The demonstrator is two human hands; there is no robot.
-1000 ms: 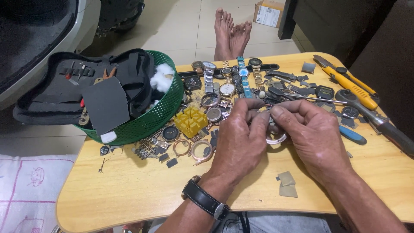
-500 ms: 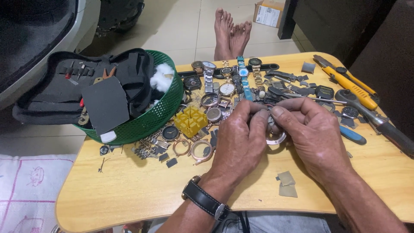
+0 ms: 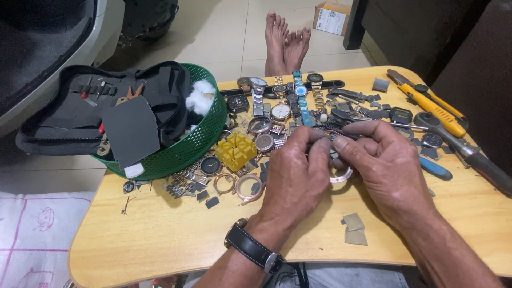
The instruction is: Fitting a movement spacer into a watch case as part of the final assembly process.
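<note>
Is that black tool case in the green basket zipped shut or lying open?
Open. The black tool case is spread flat across the green basket, its inside pockets and small tools showing, a dark flap folded out over the rim.

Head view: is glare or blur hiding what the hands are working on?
Head view: even light, sharp, no glare; left hand and right hand cover most of the silver watch case, casting a soft shadow on the wooden table; slight wide-angle bend at the edges.

A green basket [image 3: 197, 144] with a black tool case [image 3: 80, 114] is placed on the tabletop [image 3: 160, 234]; a yellow knife [image 3: 434, 109] is seen near loose watches [image 3: 277, 104].
</note>
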